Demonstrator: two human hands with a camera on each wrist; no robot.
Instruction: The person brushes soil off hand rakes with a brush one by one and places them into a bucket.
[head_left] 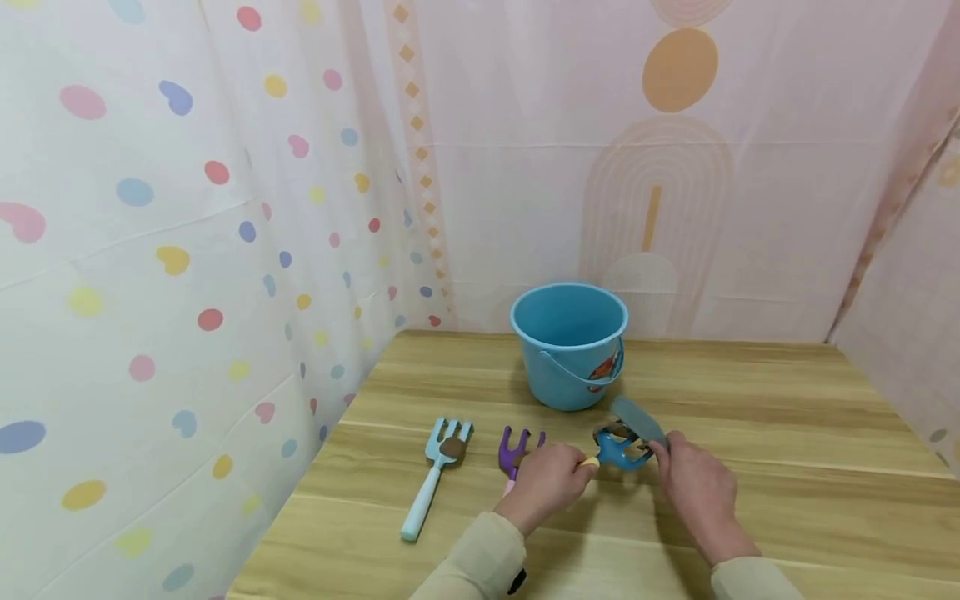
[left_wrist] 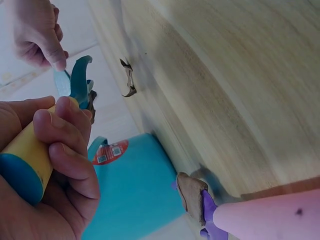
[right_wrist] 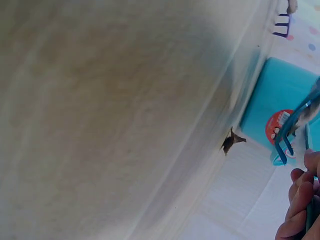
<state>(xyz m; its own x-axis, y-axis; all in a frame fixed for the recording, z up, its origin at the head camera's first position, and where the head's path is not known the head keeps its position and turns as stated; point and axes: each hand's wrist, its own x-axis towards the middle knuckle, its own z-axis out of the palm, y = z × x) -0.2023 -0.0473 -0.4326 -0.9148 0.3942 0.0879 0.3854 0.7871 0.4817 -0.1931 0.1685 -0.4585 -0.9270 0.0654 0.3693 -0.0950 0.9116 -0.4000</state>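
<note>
My left hand [head_left: 546,482] grips the yellow handle [left_wrist: 31,147] of a toy hand rake with a blue head [head_left: 617,451], held above the table. My right hand [head_left: 699,490] holds a flat, grey-teal tool [head_left: 639,421] against or just beside the rake head; its exact kind is unclear. In the left wrist view, brown material shows behind the rake head. A purple rake [head_left: 512,454] with a pink handle [left_wrist: 270,217] lies under my left hand, a brown lump [left_wrist: 191,196] on its head. Farther left lies a light-blue fork [head_left: 424,500] with another brown lump [head_left: 452,447].
A blue bucket [head_left: 567,367] stands behind the tools, its handle hanging down at the front. A curled brown piece [left_wrist: 129,79] lies on the wooden table [head_left: 787,433]. Patterned curtains [head_left: 495,208] hang at the back and both sides.
</note>
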